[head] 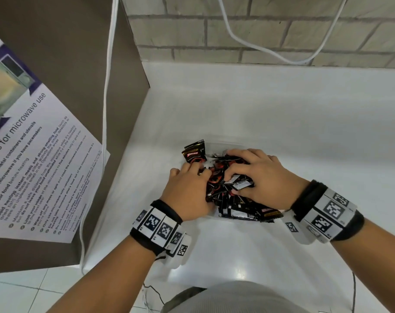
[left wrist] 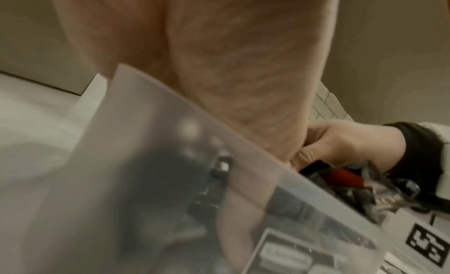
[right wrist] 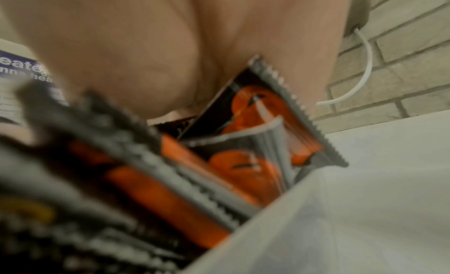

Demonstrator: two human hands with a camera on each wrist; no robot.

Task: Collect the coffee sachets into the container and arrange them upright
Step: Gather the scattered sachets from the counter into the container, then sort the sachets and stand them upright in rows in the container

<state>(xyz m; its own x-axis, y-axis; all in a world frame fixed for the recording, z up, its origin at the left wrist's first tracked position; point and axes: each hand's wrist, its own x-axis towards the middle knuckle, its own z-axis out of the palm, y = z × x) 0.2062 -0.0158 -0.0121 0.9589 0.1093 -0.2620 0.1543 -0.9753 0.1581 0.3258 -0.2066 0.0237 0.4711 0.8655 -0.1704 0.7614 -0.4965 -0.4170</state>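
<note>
Both hands in the clear container [head: 232, 144] on the white counter [head: 282, 105]. L hand [head: 187, 190] fingers buried in sachets [head: 237, 206], grip can't tell. R hand [head: 262, 177] curled, pinching sachets. One sachet [head: 194, 152] upright at far-left corner.

Glossy black foil coffee sachets [head: 233, 201], red-orange print, white barcode patches. Frosted translucent plastic container [left wrist: 146, 143]. Plain white table [head: 282, 114]. Black wristbands [head: 327, 211], black-and-white square marker tags. Grey-beige brick wall [head: 271, 30].
</note>
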